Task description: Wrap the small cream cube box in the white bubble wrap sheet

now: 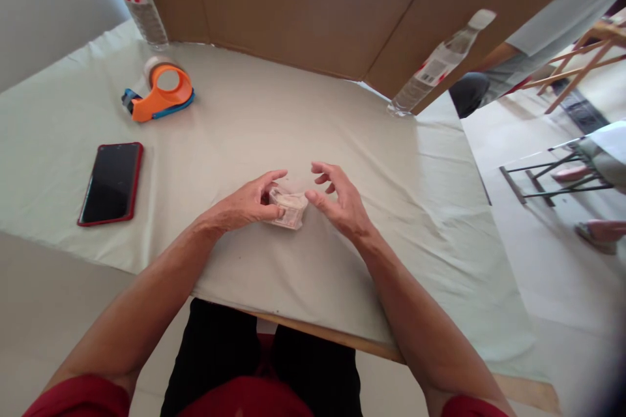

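Note:
A small pack in clear, crinkled plastic point(292, 210) with pale reddish print is near the front of the table. I cannot make out what is inside it. My left hand point(249, 200) grips the pack's left end, the thumb across its front and the index finger stretched out above; the other fingers are partly hidden behind it. To the right of the pack, my right hand point(341, 202) is open with curved fingers apart, holding nothing. Its thumb tip is close to the pack's upper right corner.
A pale cloth point(235, 117) covers the table. On the left lie a phone point(111, 182) and an orange tape dispenser point(163, 92). Water bottles point(139, 6) point(437, 68) stand before a cardboard screen point(293, 6). Beyond the right edge are other people and a folding stool point(548, 172).

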### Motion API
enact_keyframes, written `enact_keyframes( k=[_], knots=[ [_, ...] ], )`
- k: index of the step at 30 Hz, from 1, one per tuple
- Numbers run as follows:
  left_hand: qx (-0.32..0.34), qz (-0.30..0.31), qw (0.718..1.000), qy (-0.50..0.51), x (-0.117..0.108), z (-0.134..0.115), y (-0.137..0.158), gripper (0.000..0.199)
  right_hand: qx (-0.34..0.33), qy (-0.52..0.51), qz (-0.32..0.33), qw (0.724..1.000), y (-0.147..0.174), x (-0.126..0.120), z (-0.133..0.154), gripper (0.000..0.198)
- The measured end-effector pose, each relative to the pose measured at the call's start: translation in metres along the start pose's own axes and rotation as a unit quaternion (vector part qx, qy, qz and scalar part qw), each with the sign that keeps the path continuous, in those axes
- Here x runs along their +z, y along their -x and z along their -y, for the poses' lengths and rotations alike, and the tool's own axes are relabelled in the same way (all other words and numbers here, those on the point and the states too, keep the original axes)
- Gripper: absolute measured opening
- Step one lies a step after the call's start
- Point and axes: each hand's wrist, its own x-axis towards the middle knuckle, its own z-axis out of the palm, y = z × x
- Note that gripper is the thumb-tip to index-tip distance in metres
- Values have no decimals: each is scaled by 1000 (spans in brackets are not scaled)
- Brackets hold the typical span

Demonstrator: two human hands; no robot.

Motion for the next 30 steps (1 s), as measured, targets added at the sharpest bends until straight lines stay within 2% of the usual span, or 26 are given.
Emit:
enact_keyframes(
  k=[3,5,12,17,25,30],
  knots=[
    [-7,-2,1000,0,0,-1,0,95,86,-52,88,991,-2,1,-4,88],
    [-11,-4,1000,-2,0,0,0,95,108,-72,114,985,-2,5,-3,93],
    [-6,-19,1000,-15,4,-4,1,86,117,-92,58,987,4,17,1,78],
    [-8,-55,995,-80,5,-7,2,89,105,-119,39,987,6,21,0,71],
    [-26,-33,999,-11,5,-5,3,91,104,-172,57,978,7,21,-2,68],
    [-34,-44,998,2,7,-9,3,92,131,-248,42,959,3,20,-5,57]
  ],
)
